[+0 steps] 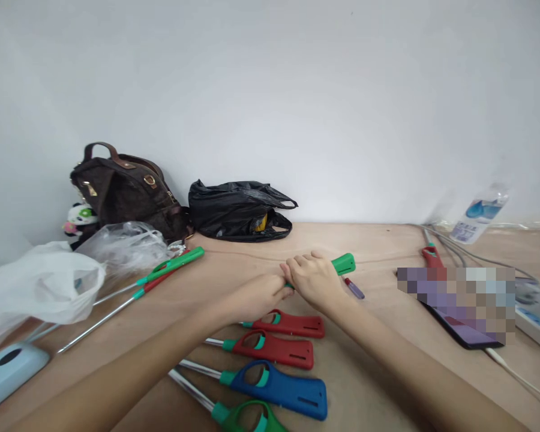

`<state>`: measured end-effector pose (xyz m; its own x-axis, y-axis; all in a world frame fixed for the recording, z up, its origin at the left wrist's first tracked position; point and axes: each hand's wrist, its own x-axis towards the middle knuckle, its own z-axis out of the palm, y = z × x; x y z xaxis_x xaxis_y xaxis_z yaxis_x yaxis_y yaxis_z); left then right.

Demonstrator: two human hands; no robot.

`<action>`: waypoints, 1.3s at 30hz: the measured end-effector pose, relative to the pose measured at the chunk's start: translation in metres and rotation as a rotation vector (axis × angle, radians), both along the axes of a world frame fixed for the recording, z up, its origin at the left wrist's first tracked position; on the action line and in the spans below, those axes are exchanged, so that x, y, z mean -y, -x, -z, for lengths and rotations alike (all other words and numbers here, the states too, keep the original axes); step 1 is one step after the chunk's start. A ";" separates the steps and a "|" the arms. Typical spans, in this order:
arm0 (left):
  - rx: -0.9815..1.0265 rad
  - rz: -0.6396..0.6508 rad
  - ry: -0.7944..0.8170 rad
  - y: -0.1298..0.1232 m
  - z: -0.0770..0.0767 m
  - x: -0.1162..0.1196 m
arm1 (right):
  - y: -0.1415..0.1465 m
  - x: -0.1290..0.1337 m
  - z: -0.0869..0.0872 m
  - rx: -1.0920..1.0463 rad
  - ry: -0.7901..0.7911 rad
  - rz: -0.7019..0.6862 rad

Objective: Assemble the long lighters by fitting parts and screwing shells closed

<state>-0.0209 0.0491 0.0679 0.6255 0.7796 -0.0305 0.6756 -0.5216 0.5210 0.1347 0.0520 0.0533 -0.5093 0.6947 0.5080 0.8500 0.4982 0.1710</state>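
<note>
Both my hands are closed around one green gas lighter [344, 264], whose handle end sticks out to the right. My right hand [312, 277] wraps over the handle. Against it, my left hand [263, 295] grips the lighter nearer its front; the metal tube is hidden by the hands. Just below lie two red lighters [276, 351], a blue lighter [281, 387] and a green lighter [247, 417], in a row with their handles to the right. A small screwdriver with a purple and red handle [354, 288] rests right of my right hand.
At left lie a green lighter [175, 264], a red one beneath it, a white plastic bag [49, 282] and a pale blue device [11, 372]. Behind stand a dark backpack [126, 192] and a black bag [234, 210]. A phone [468, 327], bottle [479, 213] and cables are at right.
</note>
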 end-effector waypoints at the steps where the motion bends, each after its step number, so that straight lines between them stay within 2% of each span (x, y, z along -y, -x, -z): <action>1: -0.029 -0.015 -0.044 0.002 0.000 0.000 | -0.002 0.000 -0.006 -0.003 0.064 -0.002; 4: -0.145 -0.047 -0.183 0.013 0.002 -0.003 | -0.015 -0.003 -0.022 -0.075 0.247 0.008; 7: -0.230 -0.067 -0.282 0.028 0.004 -0.007 | -0.038 -0.010 -0.029 -0.204 0.408 -0.010; 11: -0.317 -0.110 -0.328 0.044 0.004 -0.013 | -0.067 -0.016 -0.019 -0.200 0.631 -0.142; 16: -0.383 -0.091 -0.363 0.049 0.006 -0.013 | -0.074 -0.006 0.001 -0.336 0.845 -0.155; 18: -0.311 -0.042 -0.425 0.044 0.008 -0.010 | -0.072 -0.001 0.008 -0.348 0.831 -0.151; 22: -0.155 0.068 -0.519 0.019 0.006 -0.001 | -0.063 0.006 0.018 -0.251 0.669 -0.126; 24: -0.169 0.087 -0.531 0.004 0.005 0.001 | -0.060 0.007 0.021 -0.198 0.594 -0.122; 27: -0.300 0.116 -0.476 -0.011 0.008 0.000 | -0.059 0.008 0.024 -0.126 0.526 -0.122; 30: -0.375 0.173 -0.510 -0.013 0.017 -0.003 | -0.063 0.011 0.028 -0.068 0.478 -0.135; 34: -0.367 0.247 -0.620 -0.009 0.030 -0.004 | -0.066 0.013 0.036 -0.029 0.337 -0.208; 39: -0.242 0.204 -0.593 0.001 0.031 -0.004 | -0.071 0.012 0.046 -0.021 0.192 -0.296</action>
<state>-0.0219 0.0531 0.0372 0.7917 0.5744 0.2082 0.5947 -0.8026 -0.0472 0.2060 0.0405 0.0077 -0.6939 0.6022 0.3949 0.6661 0.7451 0.0342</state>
